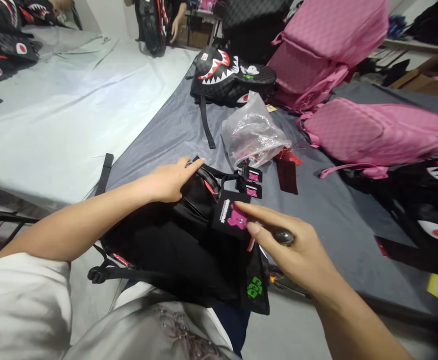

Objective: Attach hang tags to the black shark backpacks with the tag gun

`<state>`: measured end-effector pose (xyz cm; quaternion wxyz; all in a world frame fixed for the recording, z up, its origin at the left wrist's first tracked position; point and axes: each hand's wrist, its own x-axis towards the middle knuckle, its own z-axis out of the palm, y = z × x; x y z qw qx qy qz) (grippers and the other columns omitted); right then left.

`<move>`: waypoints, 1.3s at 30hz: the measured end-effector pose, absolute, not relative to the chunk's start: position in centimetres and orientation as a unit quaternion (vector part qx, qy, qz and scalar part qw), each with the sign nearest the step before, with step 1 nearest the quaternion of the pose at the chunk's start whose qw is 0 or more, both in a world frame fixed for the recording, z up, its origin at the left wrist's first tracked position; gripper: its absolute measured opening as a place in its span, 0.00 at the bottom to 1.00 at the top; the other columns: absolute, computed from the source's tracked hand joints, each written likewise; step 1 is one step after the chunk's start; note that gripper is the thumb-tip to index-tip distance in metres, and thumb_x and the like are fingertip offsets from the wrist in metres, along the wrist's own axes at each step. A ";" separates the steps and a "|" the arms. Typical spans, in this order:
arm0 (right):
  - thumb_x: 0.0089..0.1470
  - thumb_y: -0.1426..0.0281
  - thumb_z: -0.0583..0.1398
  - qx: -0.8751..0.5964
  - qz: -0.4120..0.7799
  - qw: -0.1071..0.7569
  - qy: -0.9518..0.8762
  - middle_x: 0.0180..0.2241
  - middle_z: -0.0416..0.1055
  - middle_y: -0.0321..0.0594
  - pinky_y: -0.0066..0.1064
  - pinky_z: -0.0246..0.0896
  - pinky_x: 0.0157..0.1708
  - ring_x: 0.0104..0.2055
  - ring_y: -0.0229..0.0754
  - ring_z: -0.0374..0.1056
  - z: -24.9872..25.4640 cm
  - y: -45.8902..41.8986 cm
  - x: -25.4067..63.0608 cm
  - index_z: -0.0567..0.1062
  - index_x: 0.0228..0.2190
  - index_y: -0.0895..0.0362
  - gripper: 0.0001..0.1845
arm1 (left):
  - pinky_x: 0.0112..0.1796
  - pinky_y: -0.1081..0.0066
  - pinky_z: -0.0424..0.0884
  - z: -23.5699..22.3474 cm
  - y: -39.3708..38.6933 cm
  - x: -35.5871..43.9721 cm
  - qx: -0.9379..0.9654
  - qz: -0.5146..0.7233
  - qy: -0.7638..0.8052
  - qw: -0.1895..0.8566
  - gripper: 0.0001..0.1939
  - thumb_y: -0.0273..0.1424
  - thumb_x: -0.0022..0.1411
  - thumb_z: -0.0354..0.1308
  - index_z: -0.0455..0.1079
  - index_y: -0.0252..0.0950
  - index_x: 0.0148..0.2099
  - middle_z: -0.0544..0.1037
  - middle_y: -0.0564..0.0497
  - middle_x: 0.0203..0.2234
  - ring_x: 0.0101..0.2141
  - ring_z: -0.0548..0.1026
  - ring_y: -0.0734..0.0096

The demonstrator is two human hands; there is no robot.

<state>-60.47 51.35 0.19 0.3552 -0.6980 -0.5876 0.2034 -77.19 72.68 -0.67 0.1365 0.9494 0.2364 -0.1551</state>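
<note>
A black backpack [173, 245] lies at the table's near edge, against my body. My left hand [169, 180] rests on its top, fingers curled around the upper part near the handle. My right hand [290, 245] pinches a black hang tag with a pink bear [230, 217] between thumb and forefinger; a dark ring sits on one finger. Two more small black tags with pink print [252, 182] hang from the backpack's top. A black tag with a green logo [255, 287] dangles at the bag's lower right.
A crumpled clear plastic bag [252, 132] lies just beyond the backpack. A shark-mouth black backpack [230, 75] sits farther back, pink backpacks [376, 132] at right, more shark bags at the far right. A dark red tag [287, 172] lies on the grey cloth [327, 210]. Another person's hand [174, 27] shows at the back.
</note>
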 end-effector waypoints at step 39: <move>0.59 0.79 0.54 -0.662 0.232 -0.044 -0.711 0.32 0.78 0.42 0.32 0.46 0.26 0.34 0.43 0.74 -2.8 59.8 -66.4 0.78 0.40 0.54 0.15 | 0.48 0.58 0.74 -3.5 68.4 -85.4 0.935 -0.010 0.332 0.122 0.56 0.36 0.60 0.64 0.24 0.47 0.73 0.61 0.40 0.64 0.60 0.67 0.49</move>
